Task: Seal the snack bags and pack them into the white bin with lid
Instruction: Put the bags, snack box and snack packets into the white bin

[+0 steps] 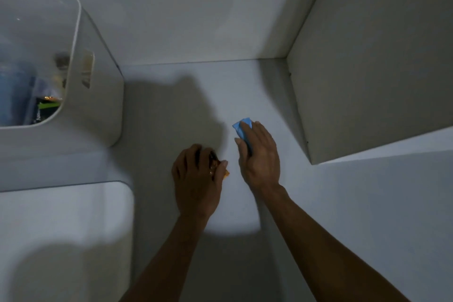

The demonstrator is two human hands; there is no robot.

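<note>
My left hand (196, 179) curls over a small orange and brown snack bag (215, 167) on the white surface, with the thumb pressing its right edge. Most of that bag is hidden under the fingers. My right hand (257, 154) lies over a small blue snack bag (241, 125), fingers curved along it, and only the bag's far end shows. The white bin (103, 95) stands at the left with its top open. Several packets lie inside it, among them blue ones and a black and green one (46, 110).
The bin's white lid (73, 228) lies flat at the lower left, just left of my left forearm. A white wall runs along the back, and a white panel (367, 81) juts out at the right.
</note>
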